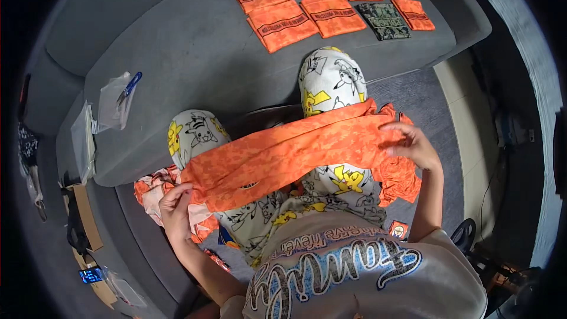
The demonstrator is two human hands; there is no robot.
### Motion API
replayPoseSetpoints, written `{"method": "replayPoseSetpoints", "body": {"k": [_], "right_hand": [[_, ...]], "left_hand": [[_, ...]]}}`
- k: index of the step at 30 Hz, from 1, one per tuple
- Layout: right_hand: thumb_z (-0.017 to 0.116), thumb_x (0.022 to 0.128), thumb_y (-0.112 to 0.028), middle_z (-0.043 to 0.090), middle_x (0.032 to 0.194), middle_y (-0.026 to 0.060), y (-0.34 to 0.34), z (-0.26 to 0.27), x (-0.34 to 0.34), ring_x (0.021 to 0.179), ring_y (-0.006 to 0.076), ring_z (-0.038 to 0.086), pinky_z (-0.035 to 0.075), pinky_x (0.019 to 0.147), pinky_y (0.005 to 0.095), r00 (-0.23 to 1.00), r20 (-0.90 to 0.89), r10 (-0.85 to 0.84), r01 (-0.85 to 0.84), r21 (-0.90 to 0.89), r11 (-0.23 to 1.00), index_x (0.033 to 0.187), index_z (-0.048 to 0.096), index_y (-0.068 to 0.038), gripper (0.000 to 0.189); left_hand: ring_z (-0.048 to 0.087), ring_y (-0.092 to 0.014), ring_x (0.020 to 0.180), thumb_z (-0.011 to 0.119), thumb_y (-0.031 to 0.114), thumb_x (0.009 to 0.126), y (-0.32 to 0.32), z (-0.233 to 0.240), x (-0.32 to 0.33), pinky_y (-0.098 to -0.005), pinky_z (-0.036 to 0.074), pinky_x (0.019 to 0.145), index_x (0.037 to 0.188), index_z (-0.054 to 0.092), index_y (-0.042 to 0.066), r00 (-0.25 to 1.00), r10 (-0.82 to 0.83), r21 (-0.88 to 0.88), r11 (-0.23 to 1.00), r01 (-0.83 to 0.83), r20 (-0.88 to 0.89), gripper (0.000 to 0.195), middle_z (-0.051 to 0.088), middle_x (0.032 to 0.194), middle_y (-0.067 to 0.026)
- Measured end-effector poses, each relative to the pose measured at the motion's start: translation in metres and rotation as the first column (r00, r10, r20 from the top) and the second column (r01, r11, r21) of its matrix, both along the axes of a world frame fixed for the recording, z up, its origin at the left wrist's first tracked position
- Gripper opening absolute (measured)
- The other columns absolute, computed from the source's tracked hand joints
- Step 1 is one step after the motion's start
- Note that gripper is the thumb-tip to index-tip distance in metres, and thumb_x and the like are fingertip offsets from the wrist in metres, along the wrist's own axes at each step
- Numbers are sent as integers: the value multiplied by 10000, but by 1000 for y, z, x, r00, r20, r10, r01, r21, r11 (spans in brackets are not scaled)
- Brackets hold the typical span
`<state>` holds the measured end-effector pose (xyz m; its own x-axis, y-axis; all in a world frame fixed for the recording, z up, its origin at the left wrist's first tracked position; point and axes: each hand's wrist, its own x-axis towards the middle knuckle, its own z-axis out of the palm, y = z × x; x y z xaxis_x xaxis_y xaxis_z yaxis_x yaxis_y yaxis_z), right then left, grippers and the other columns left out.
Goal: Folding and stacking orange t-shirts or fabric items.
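An orange camouflage-print cloth garment (274,159) lies stretched across both my thighs. My left hand (179,208) pinches its edge between thumb and fingers at the left end. Over the bunched right end hovers my right hand (409,144), fingers spread; whether it touches the fabric I cannot tell. More orange cloth with a pale inner side (155,195) is heaped beyond my left hand. On the grey sofa seat, folded orange cloths (283,26) printed with a dark band lie in rows, and one folded green camouflage cloth (384,21) is among them.
Blue-handled scissors (132,84) rest on clear plastic bags (110,108) at the sofa's left. Lower left are an open cardboard box (87,217) and a lit phone (91,275). A small orange packet (398,229) lies by my right side. A black wheel-like object (464,235) stands at the right.
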<state>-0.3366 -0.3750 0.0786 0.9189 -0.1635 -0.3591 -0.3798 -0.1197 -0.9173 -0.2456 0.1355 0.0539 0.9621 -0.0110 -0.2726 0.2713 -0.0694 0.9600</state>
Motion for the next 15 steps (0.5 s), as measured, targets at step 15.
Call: {"method": "replayPoseSetpoints", "body": {"k": [15], "right_hand": [[674, 747, 53, 633, 883, 55, -16, 77, -12, 756, 98, 582, 465, 667, 203, 959, 276, -67, 146, -276, 950, 945, 659, 20, 201]], "left_hand": [[557, -112, 800, 654, -134, 702, -10, 94, 0, -219, 444, 705, 938, 658, -53, 931, -23, 345, 932, -112, 363, 249, 613, 931, -67]]}}
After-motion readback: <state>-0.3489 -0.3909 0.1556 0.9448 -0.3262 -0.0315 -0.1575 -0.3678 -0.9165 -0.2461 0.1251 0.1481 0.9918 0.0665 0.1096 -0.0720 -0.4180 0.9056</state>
